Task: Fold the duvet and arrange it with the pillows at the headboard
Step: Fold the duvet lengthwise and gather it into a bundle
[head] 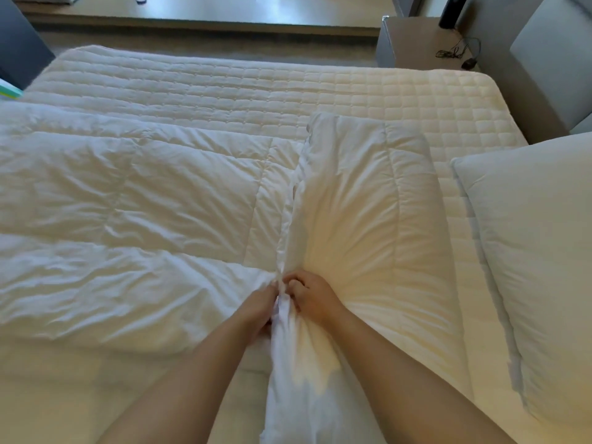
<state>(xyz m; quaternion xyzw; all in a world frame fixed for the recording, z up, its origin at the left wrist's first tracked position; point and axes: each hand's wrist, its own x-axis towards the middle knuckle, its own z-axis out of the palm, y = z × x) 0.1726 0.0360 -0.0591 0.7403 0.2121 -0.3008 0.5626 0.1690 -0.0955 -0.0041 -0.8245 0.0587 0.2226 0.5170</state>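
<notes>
- Left hand point(259, 307) and right hand point(312, 299) meet close together near the middle of the view, forearms reaching in from the bottom edge.
- Both grips are closed, fingers curled, pinching the same gathered ridge of white fabric between them; creases fan out from that spot.
- The fabric belongs to the duvet point(128, 200), white and quilted, lying across the bed.
- Left part of the duvet lies mostly flat and wrinkled, reaching the left edge of the view.
- Right of the hands, a section of duvet is turned over into a thick band running away from the person, its far end rounded.
- A bunched length of the duvet hangs down from the hands toward the bottom edge, between the forearms.
- The quilted mattress pad point(352, 88) shows bare beyond the duvet and to its right.
- One white pillow point(538, 251) lies at the right side of the bed, just beside the folded band, not touching the hands.
- Beyond the bed: a nightstand point(413, 40) with a dark cable point(455, 52) on top.
</notes>
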